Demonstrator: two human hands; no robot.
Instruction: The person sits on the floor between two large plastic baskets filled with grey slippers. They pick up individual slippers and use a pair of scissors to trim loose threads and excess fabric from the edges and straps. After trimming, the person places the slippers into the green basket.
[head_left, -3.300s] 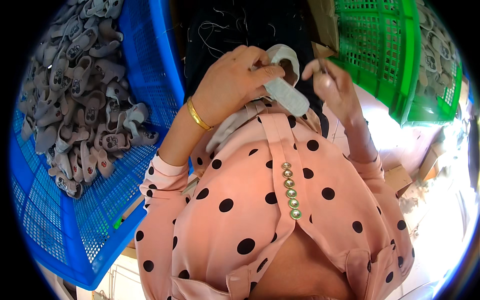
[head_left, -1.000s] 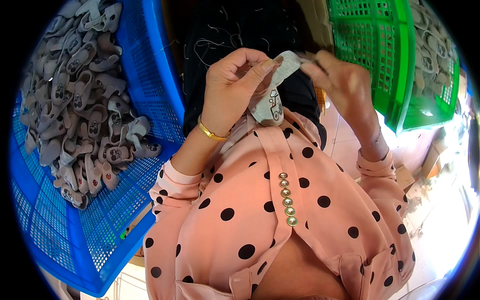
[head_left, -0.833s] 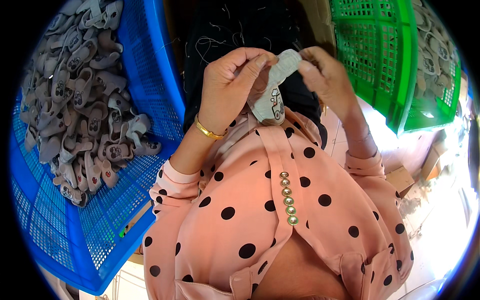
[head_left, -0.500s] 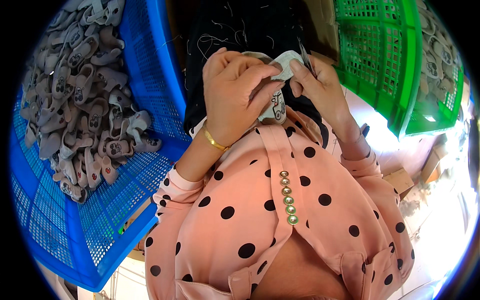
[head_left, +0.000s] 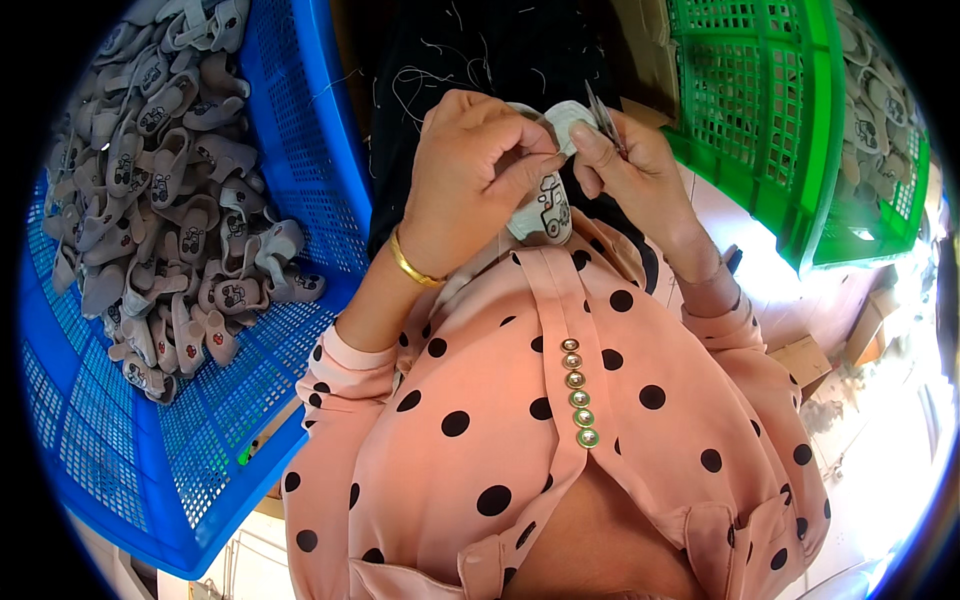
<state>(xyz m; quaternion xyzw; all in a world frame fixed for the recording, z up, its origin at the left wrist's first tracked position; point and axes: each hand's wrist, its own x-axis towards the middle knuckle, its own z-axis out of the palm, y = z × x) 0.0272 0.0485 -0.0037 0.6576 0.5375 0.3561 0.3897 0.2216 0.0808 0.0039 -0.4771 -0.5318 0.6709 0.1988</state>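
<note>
A small pale fabric shoe piece (head_left: 548,222) with a black cartoon vehicle on its toe is held over my lap. My left hand (head_left: 478,165) is closed, its thumb and fingertips pinched at the piece's edge. My right hand (head_left: 640,170) presses its thumb on the piece's light heel strip. A pair of thin metal thread snips (head_left: 603,120) also sits in that hand, blades pointing up and away from me. The right hand's curled fingers partly hide the snips' handles. Any thread between my left fingertips is too small to make out.
To the left, a blue plastic basket (head_left: 300,130) holds a heap of similar grey shoe pieces (head_left: 190,235). A green plastic basket (head_left: 745,110) on the right has more pieces. Loose thread ends (head_left: 430,80) lie on my dark trousers. Cardboard (head_left: 800,365) stands at lower right.
My left hand has shifted slightly left and turned, with its fingers more curled. More of the printed toe shows now. The right hand has barely moved, keeping the snips and the heel strip.
</note>
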